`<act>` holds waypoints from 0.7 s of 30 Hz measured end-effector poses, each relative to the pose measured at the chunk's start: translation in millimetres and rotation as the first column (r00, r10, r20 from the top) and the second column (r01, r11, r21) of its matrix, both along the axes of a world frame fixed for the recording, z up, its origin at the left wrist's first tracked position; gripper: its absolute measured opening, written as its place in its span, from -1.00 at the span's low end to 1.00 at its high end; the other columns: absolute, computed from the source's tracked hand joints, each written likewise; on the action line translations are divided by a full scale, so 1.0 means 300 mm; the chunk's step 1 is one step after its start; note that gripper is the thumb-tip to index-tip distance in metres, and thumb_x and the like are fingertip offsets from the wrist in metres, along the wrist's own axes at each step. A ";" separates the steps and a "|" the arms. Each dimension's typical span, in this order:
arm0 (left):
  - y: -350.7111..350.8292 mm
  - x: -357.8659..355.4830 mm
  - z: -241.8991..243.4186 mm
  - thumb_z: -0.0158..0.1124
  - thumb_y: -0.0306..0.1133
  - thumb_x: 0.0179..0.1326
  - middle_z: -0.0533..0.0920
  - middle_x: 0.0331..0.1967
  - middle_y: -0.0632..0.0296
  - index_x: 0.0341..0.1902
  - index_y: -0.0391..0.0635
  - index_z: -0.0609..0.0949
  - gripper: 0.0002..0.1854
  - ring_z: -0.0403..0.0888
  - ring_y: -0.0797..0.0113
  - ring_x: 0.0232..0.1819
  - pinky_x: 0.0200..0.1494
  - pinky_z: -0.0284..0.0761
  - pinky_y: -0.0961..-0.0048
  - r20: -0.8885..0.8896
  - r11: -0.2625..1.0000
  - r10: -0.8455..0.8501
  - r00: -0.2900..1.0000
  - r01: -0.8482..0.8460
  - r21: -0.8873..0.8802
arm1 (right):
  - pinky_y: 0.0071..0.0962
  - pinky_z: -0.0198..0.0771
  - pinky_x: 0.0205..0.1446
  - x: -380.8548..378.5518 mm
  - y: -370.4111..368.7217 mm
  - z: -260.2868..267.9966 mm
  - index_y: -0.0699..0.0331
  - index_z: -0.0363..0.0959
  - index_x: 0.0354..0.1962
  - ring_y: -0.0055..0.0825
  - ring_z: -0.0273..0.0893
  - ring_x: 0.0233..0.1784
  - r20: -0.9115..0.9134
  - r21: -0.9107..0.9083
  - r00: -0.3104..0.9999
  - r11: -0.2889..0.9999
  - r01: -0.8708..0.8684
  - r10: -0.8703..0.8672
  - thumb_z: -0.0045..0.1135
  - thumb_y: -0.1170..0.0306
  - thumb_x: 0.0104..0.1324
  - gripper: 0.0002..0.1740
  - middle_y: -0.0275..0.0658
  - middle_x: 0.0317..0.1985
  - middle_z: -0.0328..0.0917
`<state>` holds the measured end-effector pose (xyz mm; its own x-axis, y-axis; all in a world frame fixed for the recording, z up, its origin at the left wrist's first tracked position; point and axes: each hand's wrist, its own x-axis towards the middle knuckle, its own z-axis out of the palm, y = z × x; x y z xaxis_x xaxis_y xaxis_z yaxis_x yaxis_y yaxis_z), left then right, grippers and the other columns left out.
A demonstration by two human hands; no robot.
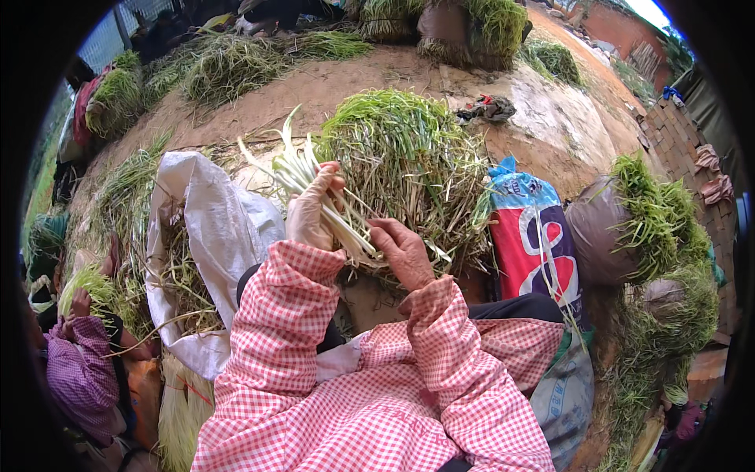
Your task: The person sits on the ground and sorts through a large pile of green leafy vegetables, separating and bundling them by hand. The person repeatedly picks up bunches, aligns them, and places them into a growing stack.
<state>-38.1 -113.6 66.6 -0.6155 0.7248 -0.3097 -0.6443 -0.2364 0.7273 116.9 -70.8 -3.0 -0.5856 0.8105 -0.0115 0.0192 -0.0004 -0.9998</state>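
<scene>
My left hand [315, 209] grips a small bunch of pale, leek-like stems [348, 231], their white and light green parts fanning out above the fist. Below it, my right hand [406, 251] has thumb and forefinger pinched at the lower side of the bunch, where a thin stem runs to the fingertips. Just beyond both hands stands a large heap of green plants [407, 153], with bright leaf tips on top and dry, straw-coloured leaves down its front. To the left, a white woven sack [219, 224] gapes around dry plant scraps [187, 268].
A red and blue printed sack [527, 242] stands right of my knee, beside a wrapped green bundle [652, 227]. Pale stems tied in a bundle [181, 407] lie at lower left. A person in a purple checked sleeve [88, 371] sits there. More plant heaps [236, 68] line the back.
</scene>
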 end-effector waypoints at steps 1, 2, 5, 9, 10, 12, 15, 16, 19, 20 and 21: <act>-0.005 -0.009 0.005 0.27 -0.33 0.11 0.57 -0.61 0.38 -0.24 -0.05 0.58 -0.85 0.46 0.55 -0.64 -0.62 0.38 0.63 0.011 1.000 0.018 1.000 -0.019 0.013 | -0.58 0.40 -0.18 0.032 0.053 -0.029 0.30 0.47 -0.18 -0.57 0.47 -0.27 0.009 0.037 1.000 0.999 0.016 -0.017 0.01 0.37 0.26 -0.77 -0.24 -0.31 0.54; -0.006 -0.013 0.007 0.26 -0.33 0.12 0.57 -0.61 0.38 -0.24 -0.07 0.58 -0.85 0.49 0.53 -0.62 -0.58 0.44 0.62 -0.006 0.999 0.041 0.999 -0.041 0.035 | -0.56 0.39 -0.19 0.030 0.115 -0.064 0.28 0.49 -0.21 -0.58 0.46 -0.29 0.166 0.097 0.966 0.978 0.185 -0.200 0.01 0.34 0.26 -0.77 -0.26 -0.32 0.55; 0.002 -0.028 0.005 0.20 -0.33 0.17 0.55 -0.58 0.36 -0.18 -0.09 0.56 -0.82 0.54 0.50 -0.53 -0.49 0.53 0.59 -0.011 0.988 0.035 0.999 -0.033 0.150 | -0.45 0.38 -0.16 0.042 0.314 -0.159 0.30 0.48 -0.28 -0.41 0.50 -0.27 0.279 0.226 0.886 0.922 0.313 -0.370 0.06 0.31 0.18 -0.76 -0.20 -0.31 0.53; 0.032 -0.031 -0.011 0.26 -0.37 0.12 0.54 -0.56 0.33 -0.21 -0.12 0.55 -0.82 0.51 0.50 -0.51 -0.46 0.46 0.55 0.040 0.980 0.019 0.999 -0.026 0.197 | -0.35 0.30 0.06 -0.045 0.494 -0.266 0.30 0.34 -0.07 -0.25 0.37 -0.01 0.584 0.502 0.623 0.834 0.227 -0.521 0.13 0.20 0.13 -0.53 -0.13 -0.11 0.37; 0.039 -0.034 -0.014 0.26 -0.37 0.12 0.54 -0.56 0.33 -0.21 -0.12 0.55 -0.82 0.50 0.50 -0.51 -0.46 0.46 0.56 0.069 0.983 0.026 0.997 -0.038 0.182 | -0.35 0.28 0.10 -0.066 0.514 -0.280 0.30 0.32 -0.07 -0.24 0.35 0.02 0.659 0.487 0.568 0.855 0.179 -0.494 0.14 0.20 0.12 -0.52 -0.13 -0.10 0.36; 0.047 -0.043 -0.017 0.26 -0.38 0.12 0.54 -0.55 0.33 -0.19 -0.12 0.54 -0.81 0.50 0.51 -0.51 -0.46 0.46 0.56 0.090 0.985 0.023 0.996 -0.038 0.166 | -0.35 0.34 0.07 -0.083 0.554 -0.273 0.30 0.30 -0.11 -0.24 0.40 -0.02 0.700 0.491 0.539 0.864 0.113 -0.469 0.14 0.28 0.12 -0.58 -0.13 -0.15 0.41; 0.055 -0.053 -0.021 0.22 -0.36 0.15 0.53 -0.55 0.33 -0.17 -0.12 0.53 -0.81 0.47 0.49 -0.50 -0.43 0.43 0.56 0.128 0.985 -0.003 0.992 -0.020 0.173 | -0.45 0.48 -0.26 -0.048 0.597 -0.188 0.24 0.39 -0.31 -0.44 0.51 -0.34 0.394 0.111 0.793 0.880 0.462 -0.465 0.11 0.43 0.14 -0.85 -0.23 -0.38 0.52; 0.059 -0.055 -0.025 0.20 -0.36 0.17 0.52 -0.55 0.33 -0.16 -0.11 0.53 -0.82 0.46 0.49 -0.49 -0.42 0.40 0.55 0.143 0.984 -0.012 0.990 -0.013 0.177 | -0.57 0.47 -0.38 -0.032 0.605 -0.148 0.25 0.40 -0.34 -0.54 0.49 -0.41 0.193 -0.009 0.848 0.864 0.504 -0.493 0.09 0.49 0.16 -0.91 -0.25 -0.43 0.52; 0.073 -0.045 -0.041 0.16 -0.32 0.21 0.48 -0.58 0.41 -0.15 -0.05 0.51 -0.83 0.43 0.54 -0.50 -0.43 0.42 0.56 0.104 0.990 -0.027 0.994 0.012 0.144 | -0.64 0.44 -0.47 0.027 0.569 -0.047 0.29 0.40 -0.31 -0.62 0.43 -0.46 -0.408 0.024 0.838 0.913 0.407 -0.363 0.01 0.59 0.19 -0.90 -0.29 -0.47 0.49; 0.079 -0.041 -0.047 0.16 -0.32 0.21 0.48 -0.58 0.41 -0.15 -0.05 0.51 -0.83 0.43 0.53 -0.49 -0.42 0.43 0.56 0.105 0.993 -0.025 0.994 0.012 0.120 | -0.64 0.45 -0.48 0.024 0.535 -0.035 0.29 0.40 -0.29 -0.62 0.42 -0.47 -0.333 -0.047 0.862 0.919 0.391 -0.383 0.01 0.59 0.19 -0.89 -0.30 -0.46 0.48; 0.083 -0.036 -0.052 0.16 -0.32 0.21 0.48 -0.58 0.40 -0.15 -0.05 0.51 -0.83 0.44 0.53 -0.49 -0.42 0.43 0.56 0.105 0.995 -0.023 0.994 0.012 0.098 | -0.63 0.45 -0.50 0.017 0.499 -0.031 0.29 0.40 -0.28 -0.62 0.41 -0.47 -0.373 -0.035 0.875 0.947 0.319 -0.308 0.01 0.59 0.19 -0.88 -0.30 -0.45 0.47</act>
